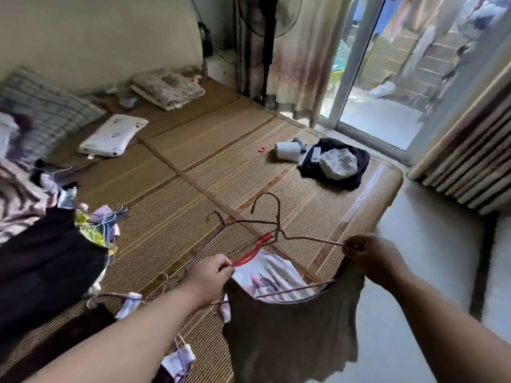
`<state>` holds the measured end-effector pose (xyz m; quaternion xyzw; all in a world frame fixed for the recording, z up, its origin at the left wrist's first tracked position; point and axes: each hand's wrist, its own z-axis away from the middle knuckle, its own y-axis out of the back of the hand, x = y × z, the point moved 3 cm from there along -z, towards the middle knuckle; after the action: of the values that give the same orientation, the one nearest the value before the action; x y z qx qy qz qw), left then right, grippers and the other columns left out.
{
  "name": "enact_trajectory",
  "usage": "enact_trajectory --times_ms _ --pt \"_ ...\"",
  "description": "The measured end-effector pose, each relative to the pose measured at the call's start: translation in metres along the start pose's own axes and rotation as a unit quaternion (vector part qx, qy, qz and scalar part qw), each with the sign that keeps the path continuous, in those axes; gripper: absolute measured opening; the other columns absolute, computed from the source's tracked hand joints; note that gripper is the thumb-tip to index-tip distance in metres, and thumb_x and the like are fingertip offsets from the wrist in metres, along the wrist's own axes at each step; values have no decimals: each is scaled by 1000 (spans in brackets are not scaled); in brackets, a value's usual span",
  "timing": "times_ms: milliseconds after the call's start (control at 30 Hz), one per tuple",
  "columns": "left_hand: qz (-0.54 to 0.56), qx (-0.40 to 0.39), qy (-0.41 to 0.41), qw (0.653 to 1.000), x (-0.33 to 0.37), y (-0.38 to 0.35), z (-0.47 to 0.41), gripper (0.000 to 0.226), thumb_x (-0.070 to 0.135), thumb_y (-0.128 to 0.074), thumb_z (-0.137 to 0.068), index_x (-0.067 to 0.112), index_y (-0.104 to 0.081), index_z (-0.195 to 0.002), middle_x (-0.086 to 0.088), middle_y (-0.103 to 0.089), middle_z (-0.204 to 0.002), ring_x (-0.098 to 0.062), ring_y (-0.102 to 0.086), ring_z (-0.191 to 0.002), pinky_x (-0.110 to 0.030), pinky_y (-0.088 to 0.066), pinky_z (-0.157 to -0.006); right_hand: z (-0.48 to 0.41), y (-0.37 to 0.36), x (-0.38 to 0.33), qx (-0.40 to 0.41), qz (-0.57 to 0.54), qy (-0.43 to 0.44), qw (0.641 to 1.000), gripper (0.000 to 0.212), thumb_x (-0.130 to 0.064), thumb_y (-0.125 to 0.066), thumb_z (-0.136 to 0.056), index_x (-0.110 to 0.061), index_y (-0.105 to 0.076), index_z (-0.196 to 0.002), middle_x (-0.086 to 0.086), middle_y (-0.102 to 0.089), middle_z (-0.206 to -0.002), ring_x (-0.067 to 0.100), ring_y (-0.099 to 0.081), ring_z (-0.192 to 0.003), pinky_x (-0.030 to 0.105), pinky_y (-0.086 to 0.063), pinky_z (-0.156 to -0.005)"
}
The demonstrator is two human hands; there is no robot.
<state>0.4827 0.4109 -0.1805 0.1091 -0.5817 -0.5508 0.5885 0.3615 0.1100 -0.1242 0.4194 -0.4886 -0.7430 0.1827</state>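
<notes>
A grey-brown sleeveless top (293, 335) hangs between my two hands above the woven bed mat (177, 194). My left hand (211, 275) pinches its left shoulder together with a red hanger (253, 248). My right hand (372, 258) pinches the right shoulder and the end of a thin wire hanger (279, 217), whose hook points up. The hanger's lower bar (290, 290) shows inside the neckline. A white printed garment (272, 275) lies on the mat behind the top.
A pile of clothes and hangers (41, 244) covers the mat's left side. A dark garment with a white cloth (336, 163) and a tissue roll (287, 151) lie at the far right corner. Pillows (113, 136) sit by the wall. A radiator (470, 167) and glass door (387, 87) stand at right.
</notes>
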Motion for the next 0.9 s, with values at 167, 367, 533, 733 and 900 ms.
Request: enact_trajectory --times_ms 167,367,533,733,900 --pt "40 63 83 994 -15 -14 -71 12 27 -53 -94 20 -63 -92 8 -57 -80 -8 -50 -75 -20 -27 -58 -122 -38 -6 -58 18 73 995 13 -23 -68 -83 -21 -75 -94 1 -72 -88 13 -55 -73 23 -38 -67" --pt "42 96 206 973 -54 -44 -143 11 30 -53 -92 25 -61 -86 5 -60 -86 -17 -56 -84 -27 -45 -73 -229 -119 -7 -127 55 113 984 15 -26 -66 -84 -19 -73 -96 -1 -69 -84 15 -58 -77 22 -36 -64" --pt "3 72 297 952 -100 -74 -179 14 34 -49 -92 33 -54 -80 2 -61 -95 -19 -57 -90 -35 -50 -82 -276 -210 0 -202 88 134 966 13 -33 -62 -86 -24 -70 -87 -7 -64 -74 13 -58 -72 22 -37 -60" --pt "-5 85 346 934 -137 -89 -215 16 38 -48 -92 29 -61 -88 1 -60 -100 -23 -59 -91 -35 -50 -83 -315 -274 -7 -240 117 150 952 14 -29 -58 -86 -20 -67 -83 -2 -68 -77 19 -65 -78 25 -43 -63" --pt "35 129 349 927 -143 -99 -221 28 39 -56 -86 33 -60 -114 2 -53 -117 -21 -55 -106 -33 -47 -91 -321 -285 -19 -216 135 150 955 36 -37 -58 -88 -28 -55 -122 5 -67 -107 22 -64 -98 25 -46 -74"
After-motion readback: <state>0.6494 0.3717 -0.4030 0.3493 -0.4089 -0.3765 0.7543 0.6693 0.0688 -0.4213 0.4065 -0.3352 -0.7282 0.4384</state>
